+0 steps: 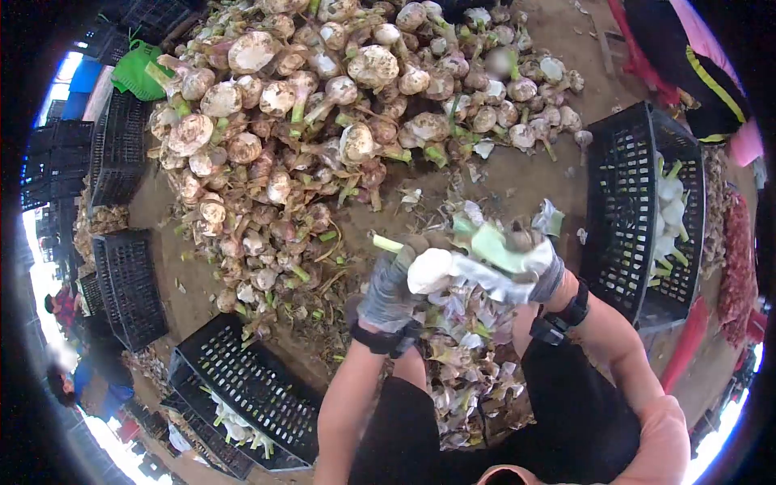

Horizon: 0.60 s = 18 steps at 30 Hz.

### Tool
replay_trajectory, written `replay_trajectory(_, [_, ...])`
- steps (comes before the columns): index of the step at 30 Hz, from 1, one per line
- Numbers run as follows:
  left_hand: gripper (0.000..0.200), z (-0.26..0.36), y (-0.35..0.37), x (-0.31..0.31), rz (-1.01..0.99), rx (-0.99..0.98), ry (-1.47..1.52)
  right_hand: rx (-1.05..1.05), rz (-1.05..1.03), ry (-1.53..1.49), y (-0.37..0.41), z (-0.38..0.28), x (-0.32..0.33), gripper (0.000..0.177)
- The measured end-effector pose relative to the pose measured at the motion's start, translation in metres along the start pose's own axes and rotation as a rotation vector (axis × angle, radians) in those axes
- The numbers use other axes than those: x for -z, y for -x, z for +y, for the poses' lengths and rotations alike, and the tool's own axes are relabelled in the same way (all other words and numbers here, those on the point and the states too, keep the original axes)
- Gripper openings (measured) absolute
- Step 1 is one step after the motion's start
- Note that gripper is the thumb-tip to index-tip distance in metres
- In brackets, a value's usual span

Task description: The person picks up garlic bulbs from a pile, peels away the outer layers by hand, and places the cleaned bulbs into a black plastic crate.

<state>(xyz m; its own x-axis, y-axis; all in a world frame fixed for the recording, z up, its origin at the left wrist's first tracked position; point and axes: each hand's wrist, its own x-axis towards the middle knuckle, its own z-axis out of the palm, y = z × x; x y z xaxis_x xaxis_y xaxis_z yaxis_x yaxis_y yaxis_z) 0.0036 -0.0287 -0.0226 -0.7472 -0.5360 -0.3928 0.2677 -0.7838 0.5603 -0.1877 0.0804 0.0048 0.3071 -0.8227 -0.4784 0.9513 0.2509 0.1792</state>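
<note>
My left hand [386, 291], in a grey glove, is closed around a garlic bulb [430, 272]. The bulb is white and clean, and its short cut stem points out past my fingers to the left. Loose strips of pale, greenish garlic skin [497, 249] stretch from the bulb toward my right hand [543, 271]. That hand, gloved as well, is closed on the skin; its fingertips are partly hidden. Below both hands, shed garlic skins [469, 339] lie heaped between my legs. A big pile of soil-stained garlic bulbs [275, 97] spreads out ahead of me.
A black crate [618, 202] with white bulbs stands to my right. Another black crate [250, 388] holding clean bulbs is at lower left. More crates [129, 287] line the left side. Other people [97, 380] are at far left, another [687, 73] at upper right.
</note>
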Motion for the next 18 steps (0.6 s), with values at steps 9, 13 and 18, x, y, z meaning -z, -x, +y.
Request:
replay_trajectory(9, [0.034, -0.017, -0.011, 0.033, 0.035, 0.128, 0.746, -0.089, -0.208, 2.213, 0.01, -0.015, 0.023, 0.047])
replay_trajectory(13, [0.033, -0.016, -0.005, 0.02, 0.089, 0.194, 0.713, 0.451, 0.401, 2.102, -0.006, 0.001, -0.032, 0.034])
replay_trajectory(18, [0.034, -0.023, -0.006, 0.002, 0.332, 0.159, 0.344, 0.403, 0.176, 1.19, -0.021, 0.01, -0.033, 0.023])
